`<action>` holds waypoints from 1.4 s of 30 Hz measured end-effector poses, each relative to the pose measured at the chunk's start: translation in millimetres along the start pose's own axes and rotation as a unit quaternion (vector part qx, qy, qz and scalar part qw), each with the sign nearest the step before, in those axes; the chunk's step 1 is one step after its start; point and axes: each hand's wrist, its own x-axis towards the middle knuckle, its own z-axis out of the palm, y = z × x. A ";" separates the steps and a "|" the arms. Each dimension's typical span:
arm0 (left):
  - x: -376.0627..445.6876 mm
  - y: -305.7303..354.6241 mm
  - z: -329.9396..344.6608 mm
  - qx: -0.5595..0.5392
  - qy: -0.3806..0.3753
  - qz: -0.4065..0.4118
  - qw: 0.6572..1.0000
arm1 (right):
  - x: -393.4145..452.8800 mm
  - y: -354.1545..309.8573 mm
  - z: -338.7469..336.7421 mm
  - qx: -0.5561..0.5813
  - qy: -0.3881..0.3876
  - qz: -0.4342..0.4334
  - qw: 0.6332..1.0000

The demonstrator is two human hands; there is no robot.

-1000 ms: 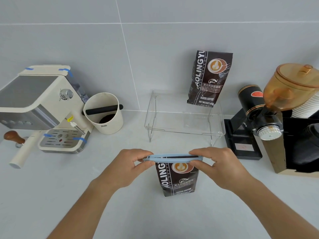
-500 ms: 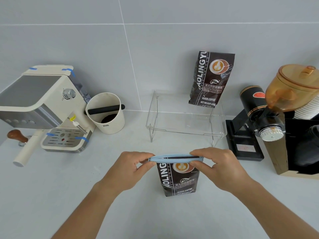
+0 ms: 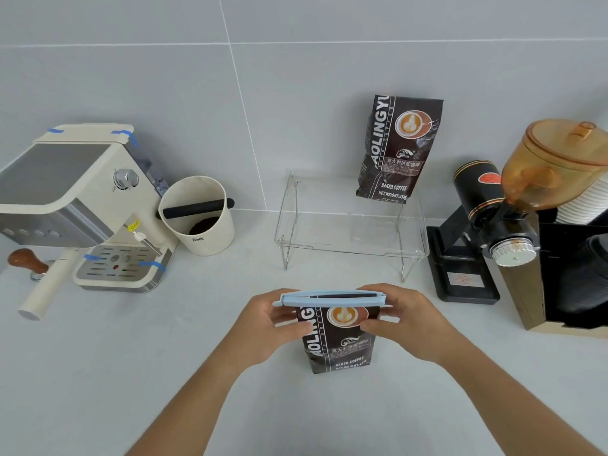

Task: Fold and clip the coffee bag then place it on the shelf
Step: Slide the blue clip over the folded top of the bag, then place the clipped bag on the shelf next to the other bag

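Observation:
A dark brown coffee bag (image 3: 340,347) stands upright on the white counter, front centre. A light blue clip (image 3: 332,298) lies across its folded top. My left hand (image 3: 266,324) grips the bag's upper left side under the clip's left end. My right hand (image 3: 404,319) holds the upper right side, thumb on the bag's front, fingers behind the clip's right end. The clear acrylic shelf (image 3: 355,250) stands behind the bag. A second, unclipped coffee bag (image 3: 398,149) stands on the shelf's back right, leaning on the wall.
A cream espresso machine (image 3: 82,205) with a wooden-handled portafilter (image 3: 26,261) sits at the left, a cream knock box (image 3: 200,215) beside it. A black grinder (image 3: 487,225) with an amber hopper (image 3: 559,162) and a dark box (image 3: 572,274) stand at the right.
Both hands have slid down from the clip's ends onto the bag's upper sides. The bag stays standing in the same spot.

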 end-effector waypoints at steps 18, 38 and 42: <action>6.8 -51.3 31.4 0.008 -0.011 -0.077 0.997 | 0.8 68.0 30.7 0.100 -0.056 0.097 0.989; 12.9 3.5 25.7 -0.135 0.080 -0.007 0.988 | 5.9 8.3 6.4 0.163 0.044 0.029 0.985; 20.1 26.4 20.3 -0.135 0.092 0.024 0.986 | 13.9 -12.7 -6.0 0.172 0.052 0.007 0.984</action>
